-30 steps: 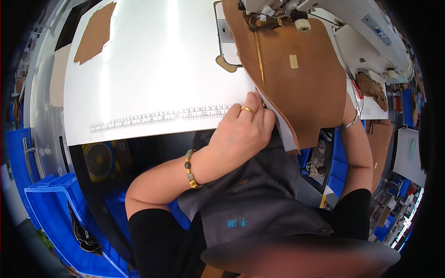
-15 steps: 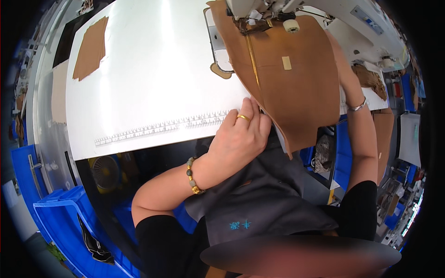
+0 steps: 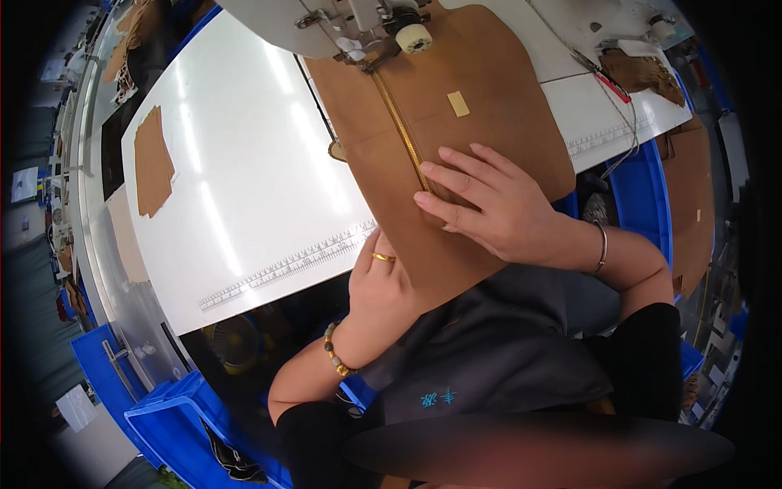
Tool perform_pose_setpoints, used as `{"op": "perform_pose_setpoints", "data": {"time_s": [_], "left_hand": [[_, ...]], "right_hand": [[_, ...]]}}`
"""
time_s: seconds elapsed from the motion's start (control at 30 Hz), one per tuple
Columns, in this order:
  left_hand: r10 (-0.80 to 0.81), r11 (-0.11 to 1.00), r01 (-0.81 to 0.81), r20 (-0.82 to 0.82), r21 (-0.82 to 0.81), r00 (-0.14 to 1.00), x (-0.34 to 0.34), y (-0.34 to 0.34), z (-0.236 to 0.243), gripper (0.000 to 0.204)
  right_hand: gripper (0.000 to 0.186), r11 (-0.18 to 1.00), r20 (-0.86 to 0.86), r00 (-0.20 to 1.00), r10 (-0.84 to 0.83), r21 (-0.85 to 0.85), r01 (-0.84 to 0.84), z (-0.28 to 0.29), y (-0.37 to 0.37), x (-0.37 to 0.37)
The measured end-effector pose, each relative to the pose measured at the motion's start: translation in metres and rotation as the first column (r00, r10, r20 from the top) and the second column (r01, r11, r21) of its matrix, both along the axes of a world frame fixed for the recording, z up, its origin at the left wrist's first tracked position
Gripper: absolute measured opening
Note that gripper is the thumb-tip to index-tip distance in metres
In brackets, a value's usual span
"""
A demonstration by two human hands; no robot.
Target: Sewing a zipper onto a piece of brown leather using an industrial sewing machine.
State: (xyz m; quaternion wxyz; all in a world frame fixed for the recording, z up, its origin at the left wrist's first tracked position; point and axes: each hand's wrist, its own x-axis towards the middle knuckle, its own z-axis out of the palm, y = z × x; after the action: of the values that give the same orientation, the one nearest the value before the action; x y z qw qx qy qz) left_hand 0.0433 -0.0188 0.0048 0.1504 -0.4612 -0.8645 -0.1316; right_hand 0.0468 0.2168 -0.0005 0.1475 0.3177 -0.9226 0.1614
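A brown leather-like panel [image 3: 505,98] lies under the head of a sewing machine [image 3: 358,33] and reaches toward me past the table edge. A gold-toothed zipper [image 3: 397,118] runs down it from the presser foot area, beside a small pale yellow tab [image 3: 459,103]. My right hand [image 3: 497,200] rests on top with its fingers spread, fingertips at the zipper's near end. At the panel's left edge, my left hand [image 3: 381,281] has its fingers curled around the border, partly hidden underneath it.
Left on the white table [image 3: 244,163] lies a stack of brown pieces [image 3: 153,163]. A printed ruler scale [image 3: 285,265] follows the front edge. Red-handled snips [image 3: 611,85] and crumpled brown material [image 3: 639,75] are at right. Blue bins [image 3: 191,407] stand below left.
My right hand has come from the panel's far right side onto its top near the zipper. The panel's near end has swung left over my left fingers. The view has shifted too.
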Motion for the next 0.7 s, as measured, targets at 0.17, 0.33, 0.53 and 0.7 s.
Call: {"op": "perform_pose_setpoints", "data": {"time_s": [0.17,0.33,0.53,0.7], "left_hand": [[0.136,0.955,-0.202,0.285,0.215,0.949,-0.035,-0.029,0.020,0.027],[0.252,0.939,-0.276,0.140,0.203,0.958,-0.062,-0.005,0.033,0.028],[0.134,0.991,-0.120,0.256,-0.066,0.957,-0.072,0.008,0.017,0.070],[0.135,0.989,-0.116,0.241,-0.093,0.961,-0.070,0.013,0.023,0.069]], "right_hand": [[0.051,1.000,-0.013,1.000,0.002,-0.024,-0.003,-0.005,-0.001,0.002],[0.049,0.999,-0.005,0.999,0.035,-0.031,-0.036,0.000,-0.002,-0.001],[0.040,0.985,0.047,0.987,0.156,-0.085,-0.151,0.011,0.012,-0.023],[0.045,0.981,0.062,0.993,0.096,-0.173,-0.084,0.014,0.024,-0.055]]}}
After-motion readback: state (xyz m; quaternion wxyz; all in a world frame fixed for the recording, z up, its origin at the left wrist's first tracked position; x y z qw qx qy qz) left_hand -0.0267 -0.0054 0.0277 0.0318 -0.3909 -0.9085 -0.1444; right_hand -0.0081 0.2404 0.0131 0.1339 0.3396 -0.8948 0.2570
